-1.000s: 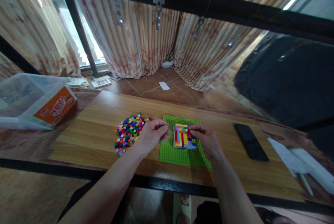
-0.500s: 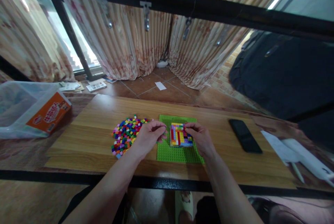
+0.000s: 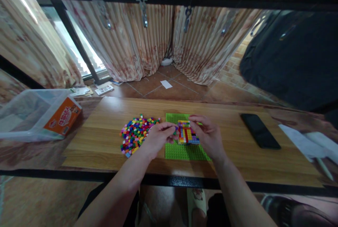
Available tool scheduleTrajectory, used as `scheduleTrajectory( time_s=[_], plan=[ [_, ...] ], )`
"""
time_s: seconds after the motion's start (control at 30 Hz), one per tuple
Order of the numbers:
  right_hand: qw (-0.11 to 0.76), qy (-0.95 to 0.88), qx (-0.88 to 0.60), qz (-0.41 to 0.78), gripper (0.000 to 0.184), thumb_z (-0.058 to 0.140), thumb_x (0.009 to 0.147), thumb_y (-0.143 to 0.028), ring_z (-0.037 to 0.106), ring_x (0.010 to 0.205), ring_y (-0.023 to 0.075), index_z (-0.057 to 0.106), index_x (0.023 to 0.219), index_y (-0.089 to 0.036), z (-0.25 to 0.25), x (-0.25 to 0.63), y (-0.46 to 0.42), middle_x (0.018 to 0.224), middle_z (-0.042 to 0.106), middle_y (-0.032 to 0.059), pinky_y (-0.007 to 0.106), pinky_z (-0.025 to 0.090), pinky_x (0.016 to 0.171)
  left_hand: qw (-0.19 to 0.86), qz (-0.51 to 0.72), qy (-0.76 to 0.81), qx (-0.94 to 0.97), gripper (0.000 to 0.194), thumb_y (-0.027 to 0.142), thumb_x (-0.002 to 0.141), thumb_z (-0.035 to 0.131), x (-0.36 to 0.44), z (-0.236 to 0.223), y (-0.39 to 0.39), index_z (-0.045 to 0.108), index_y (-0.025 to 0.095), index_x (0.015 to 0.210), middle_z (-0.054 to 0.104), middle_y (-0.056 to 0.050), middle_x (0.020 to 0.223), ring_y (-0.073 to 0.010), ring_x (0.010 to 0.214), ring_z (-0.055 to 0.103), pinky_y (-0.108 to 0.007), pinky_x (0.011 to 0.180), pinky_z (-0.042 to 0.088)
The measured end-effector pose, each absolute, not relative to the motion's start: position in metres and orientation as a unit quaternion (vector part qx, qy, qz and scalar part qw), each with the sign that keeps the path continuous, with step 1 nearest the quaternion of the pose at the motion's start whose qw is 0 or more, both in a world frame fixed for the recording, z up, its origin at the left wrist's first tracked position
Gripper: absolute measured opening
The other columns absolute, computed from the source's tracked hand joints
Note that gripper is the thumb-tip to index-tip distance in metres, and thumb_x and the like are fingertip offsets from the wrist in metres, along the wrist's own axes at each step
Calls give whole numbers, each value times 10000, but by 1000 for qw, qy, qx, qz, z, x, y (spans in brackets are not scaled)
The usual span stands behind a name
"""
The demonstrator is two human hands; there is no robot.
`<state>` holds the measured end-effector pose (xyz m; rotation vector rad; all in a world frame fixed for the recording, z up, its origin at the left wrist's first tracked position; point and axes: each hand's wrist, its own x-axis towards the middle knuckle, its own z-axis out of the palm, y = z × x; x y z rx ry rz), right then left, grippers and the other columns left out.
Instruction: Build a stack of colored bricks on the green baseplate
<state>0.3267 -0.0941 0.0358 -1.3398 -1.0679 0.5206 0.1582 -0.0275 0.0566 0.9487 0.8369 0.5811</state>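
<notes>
At a wooden tabletop (image 3: pixel 102 149), a person holds both bare hands close over a small block of coloured bricks (image 3: pixel 188 136), which sits on a green baseplate (image 3: pixel 182 154). The left hand (image 3: pixel 157 138) pinches thumb and forefinger together on what looks like a tiny purple brick (image 3: pixel 176 128), just beside the block's left edge; the fingertip hold probably suits so small a piece. The right hand (image 3: pixel 210 136) arches over the block's far right corner, thumb and forefinger near each other; from where I stand, I cannot tell whether they clamp anything. The baseplate lies between the forearms, seemingly so both hands can meet over it, while a loose heap of bricks (image 3: pixel 136 133) spreads to its left, handy, I judge, for the left hand. A dark phone (image 3: pixel 260 130) rests well apart on the right, likely out of the elbows' way.
</notes>
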Motion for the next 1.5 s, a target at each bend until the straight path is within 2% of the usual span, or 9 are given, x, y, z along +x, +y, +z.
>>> scheduleTrajectory(
  time_s=[0.2,0.33,0.5,0.63,0.8,1.03,1.27,1.5],
  plan=[
    [528,-585,-575,221,201,580,901,-311,604,1087,196,736,1027,-313,44,305,-94,1137,653,44,400,469,964,806,266,353,394,299,309,604,855,157,56,-28,685,118,759,655,2,662,-70,554,598,-168,504,396],
    [488,-623,-583,184,235,542,927,-293,602,1081,199,723,1076,-315,45,302,-96,1124,655,49,410,474,963,818,275,350,365,339,306,551,885,157,55,-27,685,117,749,647,18,636,-61,548,595,-164,525,420],
    [435,-666,-602,66,252,524,936,-276,606,1019,230,715,1099,-277,39,302,-96,1059,692,70,435,486,933,813,272,353,375,243,263,638,838,158,54,-26,701,99,755,674,-7,669,-90,597,643,-176,549,455],
    [410,-673,-615,8,271,493,949,-263,618,1008,238,710,1110,-243,35,302,-96,1055,708,88,432,488,942,819,272,344,369,135,155,696,773,157,54,-25,713,92,800,709,-44,729,-137,663,690,-226,632,516],
    [385,-677,-626,-31,270,460,971,-254,663,950,203,694,1105,-232,35,300,-96,1019,728,75,378,518,907,826,264,321,380,165,79,695,742,154,55,-26,727,90,859,724,-64,779,-141,694,695,-254,702,537],
    [404,-666,-626,-42,238,477,949,-195,681,919,192,678,1076,-206,34,298,-96,1004,739,82,348,538,857,811,264,317,413,216,89,682,741,153,53,-26,745,123,896,735,-48,831,-128,706,678,-262,728,531],
    [469,-613,-635,38,234,499,903,-177,687,865,167,699,1014,-224,42,294,-98,949,747,48,321,532,829,799,260,300,453,249,143,695,743,153,54,-27,755,150,944,740,-41,853,-131,752,674,-265,752,518],
    [567,-474,-662,126,177,563,855,-264,672,744,161,712,916,-192,46,315,-96,859,739,45,290,519,700,782,260,330,460,209,153,718,729,151,52,-24,753,139,926,743,-55,831,-123,735,677,-248,737,513]
  ],
)
